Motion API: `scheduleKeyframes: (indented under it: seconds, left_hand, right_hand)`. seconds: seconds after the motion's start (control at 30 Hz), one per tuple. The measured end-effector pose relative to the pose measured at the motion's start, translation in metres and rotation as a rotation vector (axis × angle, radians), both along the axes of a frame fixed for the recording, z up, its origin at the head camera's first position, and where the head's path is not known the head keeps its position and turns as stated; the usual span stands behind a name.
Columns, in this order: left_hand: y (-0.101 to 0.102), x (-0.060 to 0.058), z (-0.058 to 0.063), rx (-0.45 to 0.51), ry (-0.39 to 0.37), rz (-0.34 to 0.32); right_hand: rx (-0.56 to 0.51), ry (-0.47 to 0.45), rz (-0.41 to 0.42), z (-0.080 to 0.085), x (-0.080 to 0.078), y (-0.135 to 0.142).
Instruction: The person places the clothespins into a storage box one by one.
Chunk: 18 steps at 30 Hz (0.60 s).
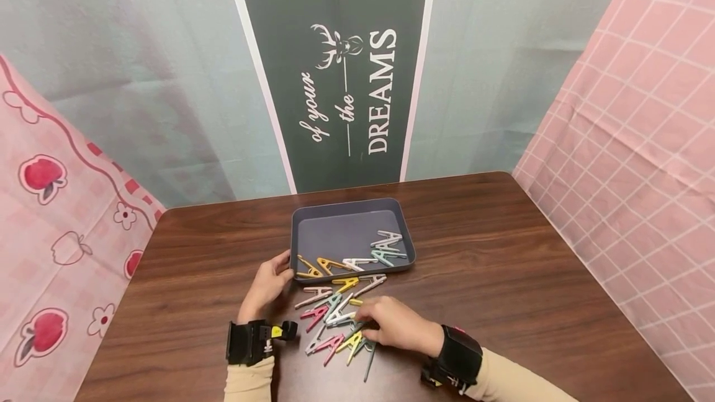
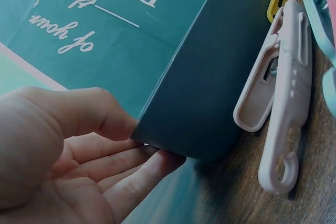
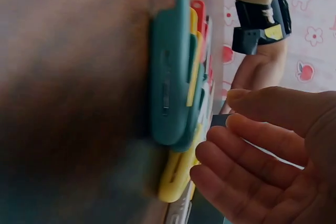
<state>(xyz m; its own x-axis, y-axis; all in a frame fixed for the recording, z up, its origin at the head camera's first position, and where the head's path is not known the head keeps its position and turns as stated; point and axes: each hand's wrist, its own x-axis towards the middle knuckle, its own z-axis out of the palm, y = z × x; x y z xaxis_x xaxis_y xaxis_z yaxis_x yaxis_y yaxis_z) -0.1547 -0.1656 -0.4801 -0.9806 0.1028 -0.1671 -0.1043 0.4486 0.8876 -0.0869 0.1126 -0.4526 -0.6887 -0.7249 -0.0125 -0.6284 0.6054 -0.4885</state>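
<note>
A shallow dark grey tray point(image 1: 335, 231) lies on the table. Its near left corner is gripped by my left hand point(image 1: 265, 288); in the left wrist view the thumb is on the wall and the fingers are under the corner. Inside the tray are several clothespins, such as an orange one point(image 1: 329, 263) and a white one point(image 1: 357, 263). More clothespins in pink, yellow, white and green lie in a loose pile before it. Over the pile's right side is my right hand point(image 1: 399, 326), fingers loosely bent and nothing visible between them. A dark green clothespin point(image 3: 170, 82) lies close by.
The brown wooden table point(image 1: 503, 278) extends to both sides of the tray. A grey-green curtain point(image 1: 480, 79) with printed lettering hangs behind it. Pink patterned cloths hang at the left point(image 1: 72, 216) and right point(image 1: 631, 160).
</note>
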Motion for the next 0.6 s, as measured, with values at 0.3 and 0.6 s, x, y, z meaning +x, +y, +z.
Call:
scheduleKeyframes:
  seconds: [0.3,0.6]
  left_hand:
    - [-0.001,-0.001,-0.001,-0.005,-0.005,-0.006]
    - [0.0,-0.002,-0.002,0.013,-0.006,-0.001]
  right_hand:
    - [-0.006,0.066,0.076,-0.007,0.013,0.017]
    - [-0.024,0.176,0.172,-0.011,0.016,0.018]
